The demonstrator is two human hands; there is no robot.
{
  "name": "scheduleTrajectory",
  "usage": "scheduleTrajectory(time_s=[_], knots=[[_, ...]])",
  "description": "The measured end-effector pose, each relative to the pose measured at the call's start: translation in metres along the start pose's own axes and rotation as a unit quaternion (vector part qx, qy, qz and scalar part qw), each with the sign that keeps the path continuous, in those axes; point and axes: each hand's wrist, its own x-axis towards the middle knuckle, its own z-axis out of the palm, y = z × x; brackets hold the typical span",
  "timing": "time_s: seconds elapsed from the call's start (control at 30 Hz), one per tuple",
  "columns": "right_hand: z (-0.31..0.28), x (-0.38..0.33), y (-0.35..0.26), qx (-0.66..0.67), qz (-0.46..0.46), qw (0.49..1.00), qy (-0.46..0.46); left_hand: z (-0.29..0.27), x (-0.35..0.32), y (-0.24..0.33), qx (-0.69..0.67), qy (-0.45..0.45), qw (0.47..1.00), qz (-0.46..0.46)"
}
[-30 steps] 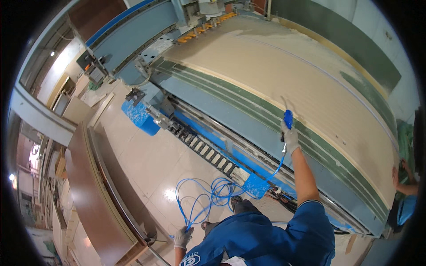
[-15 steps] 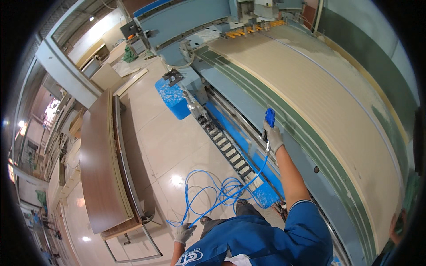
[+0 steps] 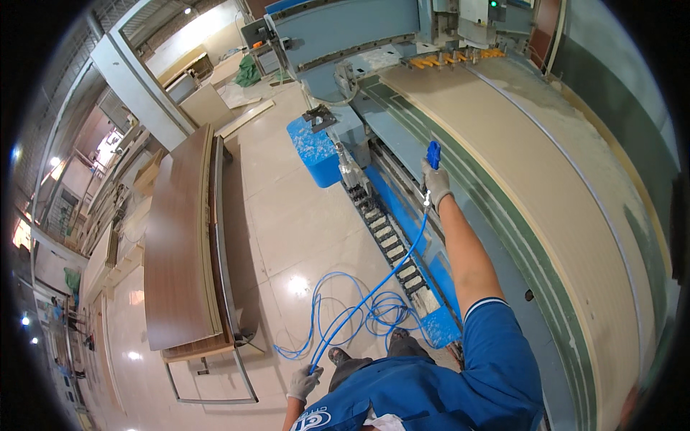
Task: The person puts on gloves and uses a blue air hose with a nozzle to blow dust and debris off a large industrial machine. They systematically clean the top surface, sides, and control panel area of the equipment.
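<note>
A blue air blow gun is gripped in my gloved right hand, its nozzle toward the machine bed. That arm reaches forward over the near side of the bed. A blue air hose joins the gun's base at a metal fitting and runs back to me. My gloved left hand, low by my side, is closed round the hose. To the right of the gun lies a large beige board on the green-edged bed, with pale dust on its far part.
Loops of hose lie on the tiled floor by my feet. Along the bed run a blue rail and a black cable chain. A cart with stacked brown panels stands left. The machine gantry spans the far end, near several orange-yellow parts.
My right hand with the blow gun has moved farther forward along the bed's edge. The view has swung left, and the hose is pulled straighter between my hands.
</note>
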Motion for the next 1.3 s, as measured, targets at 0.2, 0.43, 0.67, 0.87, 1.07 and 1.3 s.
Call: scheduleTrajectory(time_s=[0.2, 0.43, 0.67, 0.87, 1.07, 1.3], knots=[[0.01, -0.046, 0.04, -0.158, 0.028, 0.985, -0.063, -0.004, -0.005, -0.005, 0.061, -0.027, 0.998, -0.006], [0.0, -0.07, 0.041, -0.056, 0.068, 0.993, -0.079, -0.001, 0.005, -0.025, -0.001, -0.015, 1.0, 0.013], [0.05, -0.111, 0.056, -0.277, -0.042, 0.935, -0.22, 0.007, 0.027, -0.035, 0.083, -0.05, 0.995, 0.005], [0.079, -0.123, 0.033, -0.121, 0.034, 0.972, -0.198, 0.007, 0.018, -0.031, 0.033, -0.029, 0.999, 0.0], [0.086, -0.09, -0.014, -0.02, -0.01, 0.99, -0.141, 0.012, 0.019, -0.032, -0.02, -0.026, 0.999, 0.002], [0.039, -0.019, -0.073, 0.013, -0.084, 0.995, -0.043, -0.004, 0.017, -0.012, -0.004, -0.039, 0.999, -0.007]])
